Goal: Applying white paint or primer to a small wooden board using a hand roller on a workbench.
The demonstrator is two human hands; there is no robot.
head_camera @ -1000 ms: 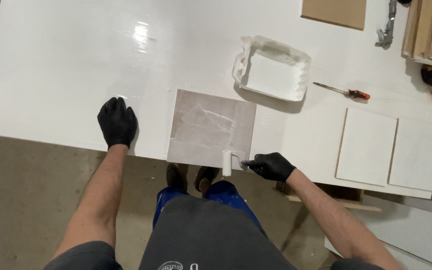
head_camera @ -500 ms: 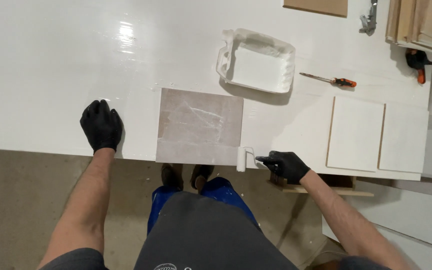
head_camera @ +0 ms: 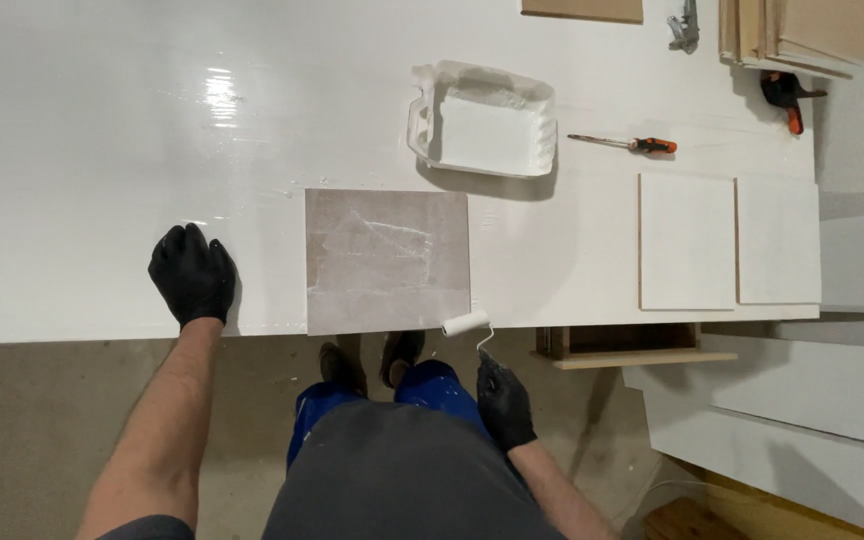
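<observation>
The right hand [head_camera: 505, 403], its grip clamped on a small white foam paint roller [head_camera: 466, 323], hovers off the square grey-brown panel [head_camera: 387, 262] at the glossy white counter [head_camera: 102, 140] edge. The left hand [head_camera: 192, 274], grip apart, presses flat there and risks smearing wet paint; the roller could drip.

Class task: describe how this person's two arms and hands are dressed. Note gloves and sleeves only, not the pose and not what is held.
Both hands wear plain black gloves that end at the wrist: the left hand and the right hand. The fingers are fully covered. No markings show on either glove. Both forearms are bare, with dark grey short sleeves showing at the bottom edge.
</observation>
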